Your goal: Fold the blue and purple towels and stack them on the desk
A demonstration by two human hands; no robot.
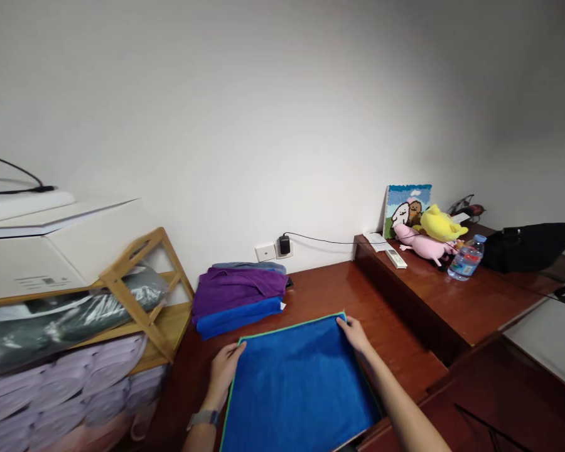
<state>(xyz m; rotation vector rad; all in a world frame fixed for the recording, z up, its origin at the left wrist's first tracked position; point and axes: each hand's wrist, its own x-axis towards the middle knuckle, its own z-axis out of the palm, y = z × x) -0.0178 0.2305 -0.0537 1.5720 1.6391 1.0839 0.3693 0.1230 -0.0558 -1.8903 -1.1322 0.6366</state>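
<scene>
Green-edged rectangular blue cloth point(299, 383); left hand point(224, 371) and right hand point(355, 334) pinch far corners; slackening grip could drop one.

On my feed I count two hands point(225, 369), one wristwatch point(204, 419), one spread blue cloth point(299, 383), two plush toys point(440, 225), one bottle point(466, 260), one remote point(396, 258), one picture point(407, 204), one plug point(284, 245).

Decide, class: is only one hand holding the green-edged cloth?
No: the left hand and right hand each grip a far corner of the green-edged cloth.
</scene>
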